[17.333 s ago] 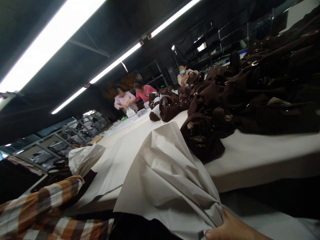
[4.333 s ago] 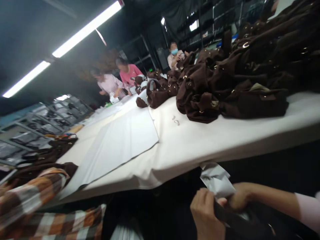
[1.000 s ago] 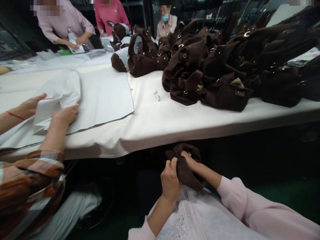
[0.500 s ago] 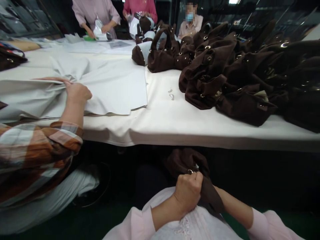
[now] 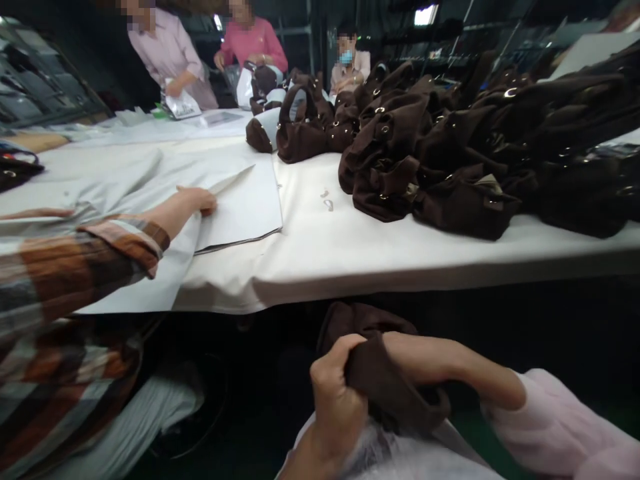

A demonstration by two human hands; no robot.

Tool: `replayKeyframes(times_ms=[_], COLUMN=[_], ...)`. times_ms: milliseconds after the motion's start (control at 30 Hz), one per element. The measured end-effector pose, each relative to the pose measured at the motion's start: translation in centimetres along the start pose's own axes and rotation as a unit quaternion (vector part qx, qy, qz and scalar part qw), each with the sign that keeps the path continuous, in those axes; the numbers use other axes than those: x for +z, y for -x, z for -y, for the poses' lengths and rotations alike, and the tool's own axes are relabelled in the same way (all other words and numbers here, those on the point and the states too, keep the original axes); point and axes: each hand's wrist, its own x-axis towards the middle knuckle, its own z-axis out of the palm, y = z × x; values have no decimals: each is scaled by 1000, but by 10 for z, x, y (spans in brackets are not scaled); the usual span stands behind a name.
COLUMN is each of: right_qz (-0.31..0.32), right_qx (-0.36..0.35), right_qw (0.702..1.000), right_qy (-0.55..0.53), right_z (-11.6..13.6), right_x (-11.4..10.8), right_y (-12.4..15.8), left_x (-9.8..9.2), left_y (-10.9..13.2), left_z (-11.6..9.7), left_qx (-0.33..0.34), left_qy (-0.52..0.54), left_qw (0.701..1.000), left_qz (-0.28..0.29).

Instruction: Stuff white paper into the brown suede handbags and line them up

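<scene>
Broadly, the white-covered table (image 5: 310, 260) is spanning the scene, its near edge running left to right beyond the hands. Dark brown bags (image 5: 400, 147) are filling its right half in a heap, stopping short of that edge. Pale sheets (image 5: 240, 213) are lying at left, their right edge standing apart from the heap; a co-worker's hand (image 5: 197, 199), in a plaid sleeve (image 5: 90, 260), is resting over them. Below the near edge, in dark space before the wearer's body, one brown bag (image 5: 383, 380) is being held. The left hand (image 5: 337, 393) is closing tightly around its edge, thumb and fingers gripping fabric. The right forearm (image 5: 450, 360) is reaching into or behind the fabric; the right hand is lying hidden, so its grip cannot be told. Small pale marks or scraps (image 5: 328, 205) are lying between sheets and heap.
</scene>
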Motion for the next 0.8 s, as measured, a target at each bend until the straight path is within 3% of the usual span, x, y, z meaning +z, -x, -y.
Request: replayKeyframes(times_ms=[67,133,233,300,400,500,600,667,700,800], right_qz=[82,83,25,-24,-104,-132,-115,-153,-183,-224], right_qx=[-54,-76,-95,-105,-143,-150,-67,-50,-60,-100], right_qw=[993,984,964,944,906,883,926,948,951,964], right_qy=[60,135,249,310,385,424,353,276,240,103], right_z=[40,78,121,139,153,142,108,83,72,52], right_x=[-17,-35,-65,-85,-115,-142,-162,-170,-172,-168], right_y=[8,13,10,3,-15,-39,-65,-79,-83,-88], left_x=[-22,-36,-46,-52,-62,-72,-75,-73,-71,-62], left_y=[-6,-16,-44,-73,-128,-181,-211,-211,-206,-180], left_z=[-25,-47,-75,-91,-99,-81,-52,-41,-40,-47], left_qx=[1,14,75,125,163,153,56,25,39,177], left_qy=[8,-2,-48,-84,-30,-6,-82,-102,-116,-210], left_qw=[998,989,954,928,898,889,936,952,948,899], left_qz=[-66,-146,-286,-342,-408,-432,-337,-288,-292,-342])
